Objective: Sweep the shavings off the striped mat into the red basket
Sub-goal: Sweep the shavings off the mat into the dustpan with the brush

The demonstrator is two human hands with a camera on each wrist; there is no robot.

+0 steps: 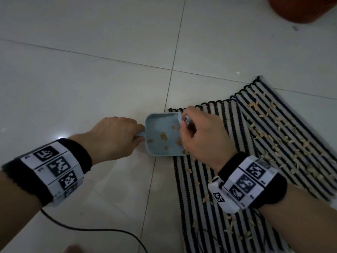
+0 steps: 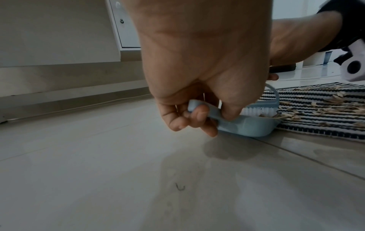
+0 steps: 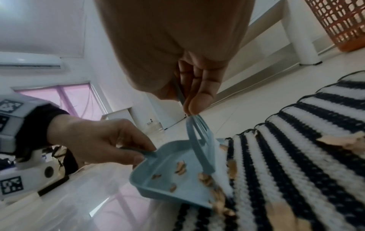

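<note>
Pale floor tiles spread bare from 9 to 12 o'clock of the hands in the head view, with a thin black cable curling across them at 7 o'clock. The striped mat fills the 3 to 6 o'clock side; its looped black edge runs from beside the dustpan up toward 2 o'clock, and its lower and right parts run out of the picture. The blue dustpan sits on the tile with its open lip touching the mat's left edge. The left hand lies at 9 o'clock of the pan, fingers curled round its short handle, as the left wrist view shows from beneath. The right hand sits at 3 o'clock of the pan, over the mat edge, pinching the thin handle of a small blue brush whose white bristles stand at the pan's lip. A few shavings lie inside the pan; many more are strewn over the mat from 3 to 5 o'clock of the right hand. The red basket stands well apart at 1 o'clock, cut off by the upper corner; the right wrist view shows only part of its lattice wall. The brush head is hidden under the right hand in the head view.
</note>
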